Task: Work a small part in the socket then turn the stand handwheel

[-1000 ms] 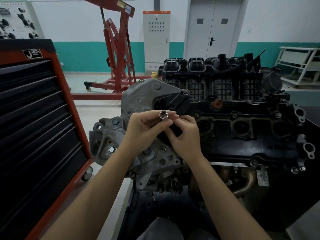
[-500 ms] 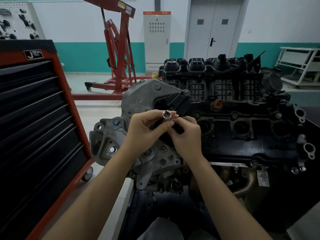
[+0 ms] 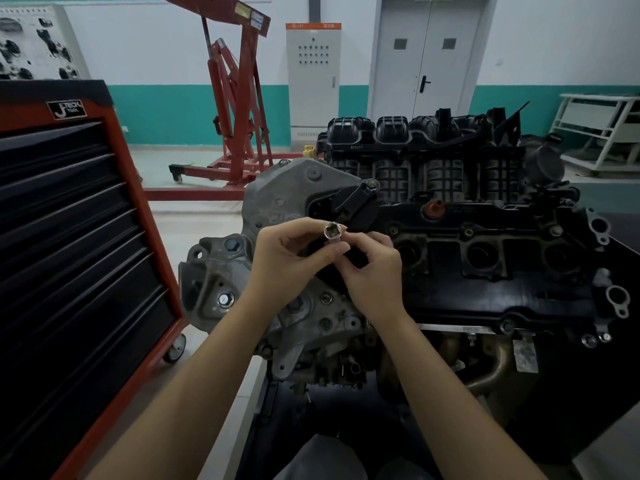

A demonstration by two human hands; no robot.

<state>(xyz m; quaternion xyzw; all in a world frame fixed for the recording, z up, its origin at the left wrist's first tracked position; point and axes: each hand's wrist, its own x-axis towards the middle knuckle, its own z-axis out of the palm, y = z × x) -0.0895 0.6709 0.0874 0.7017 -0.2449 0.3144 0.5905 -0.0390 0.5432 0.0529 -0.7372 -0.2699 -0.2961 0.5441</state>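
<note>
A: What does the person wear?
B: No sleeves show: 2 bare forearms, left hand [image 3: 282,261] and right hand [image 3: 372,273] without gloves, rings or watch. Grey cloth [image 3: 322,459] below.

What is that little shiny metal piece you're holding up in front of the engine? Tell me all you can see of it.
The socket is a small, short cylinder of bright, chrome-like metal. Its open end faces the camera and shows a dark, angular hollow. The left hand grips its body from the left, and the right hand pinches it from the right. It is held in the air before the engine.
</note>
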